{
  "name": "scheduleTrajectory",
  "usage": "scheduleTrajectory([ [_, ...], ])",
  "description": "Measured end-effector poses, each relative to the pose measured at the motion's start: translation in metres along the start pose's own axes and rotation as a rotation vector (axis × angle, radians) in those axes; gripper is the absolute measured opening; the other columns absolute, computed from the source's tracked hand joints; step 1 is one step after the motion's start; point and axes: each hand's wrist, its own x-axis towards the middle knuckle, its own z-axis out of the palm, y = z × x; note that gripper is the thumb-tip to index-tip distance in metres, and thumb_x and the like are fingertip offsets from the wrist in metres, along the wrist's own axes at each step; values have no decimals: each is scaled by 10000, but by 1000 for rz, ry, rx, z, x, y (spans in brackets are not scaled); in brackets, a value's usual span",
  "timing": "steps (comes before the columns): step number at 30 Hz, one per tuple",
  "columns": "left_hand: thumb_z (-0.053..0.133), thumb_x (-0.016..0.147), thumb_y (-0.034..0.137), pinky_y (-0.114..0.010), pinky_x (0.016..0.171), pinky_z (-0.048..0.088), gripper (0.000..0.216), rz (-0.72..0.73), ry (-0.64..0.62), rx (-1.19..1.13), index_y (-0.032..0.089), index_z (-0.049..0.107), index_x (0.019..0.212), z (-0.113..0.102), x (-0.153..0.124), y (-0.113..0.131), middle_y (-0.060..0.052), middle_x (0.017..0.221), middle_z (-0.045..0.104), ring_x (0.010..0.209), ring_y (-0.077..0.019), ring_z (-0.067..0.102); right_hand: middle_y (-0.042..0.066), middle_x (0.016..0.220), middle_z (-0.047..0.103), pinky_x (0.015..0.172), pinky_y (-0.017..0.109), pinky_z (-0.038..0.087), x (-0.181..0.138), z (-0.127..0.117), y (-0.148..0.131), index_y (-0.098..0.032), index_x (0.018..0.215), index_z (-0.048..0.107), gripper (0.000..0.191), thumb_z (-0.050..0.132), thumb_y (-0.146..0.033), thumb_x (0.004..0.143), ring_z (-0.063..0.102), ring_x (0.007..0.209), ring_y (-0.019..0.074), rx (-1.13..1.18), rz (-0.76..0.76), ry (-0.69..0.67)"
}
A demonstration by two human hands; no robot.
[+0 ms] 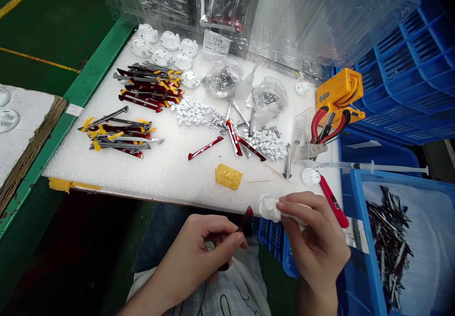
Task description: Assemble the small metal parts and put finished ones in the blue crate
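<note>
Close to my lap, my left hand [206,254] is closed around a slim dark red strip-shaped part [246,217], whose upper end sticks out past the thumb and fingers. To its right, my right hand [314,240] pinches a crumpled white cloth [270,208] at the front edge of the white foam mat [170,178]. The cloth and the red part are apart. Beyond them on the mat lies a yellow taped lump [228,176]. A single red strip [205,148] rests farther back, beside a loose pile of red and silver strips [234,138].
Taped strips [121,133] lie in piles at left, with white round pieces [170,40] behind. Small white parts [194,112] and bags of metal bits [223,79] fill the middle. Red-handled pliers [329,126], a syringe [373,167], a red cutter [334,201] and a blue crate [359,178] are right.
</note>
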Motion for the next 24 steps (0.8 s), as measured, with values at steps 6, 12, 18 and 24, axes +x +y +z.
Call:
scheduleTrajectory([
  [6,640,955,479,-202,454,371,385,38,9,109,168,763,765,4,0,-1,14,644,610,508,-114,503,90,1103,795,772,367,684,3,6,2,-300,1442,791,498,612,-22,1069,786,972,245,-51,-269,-230],
  [12,636,955,469,-196,425,374,390,19,2,96,163,829,812,3,-3,2,10,667,605,502,-117,513,72,1124,797,783,372,693,7,-1,18,-378,1282,867,463,648,-36,1060,811,993,252,-198,-148,-53],
  [18,692,977,538,-190,411,382,426,14,19,59,163,826,825,-3,2,-15,20,640,583,482,-107,455,42,1019,832,745,324,707,1,4,22,-298,1266,741,276,717,-109,1065,827,863,222,-108,-62,-72],
  [24,686,1025,729,-185,403,355,598,68,62,48,183,846,841,-12,12,-43,18,648,570,487,-104,427,129,1265,800,914,363,732,2,8,22,-255,1395,711,471,571,-10,1018,808,1121,252,-194,-94,-334],
])
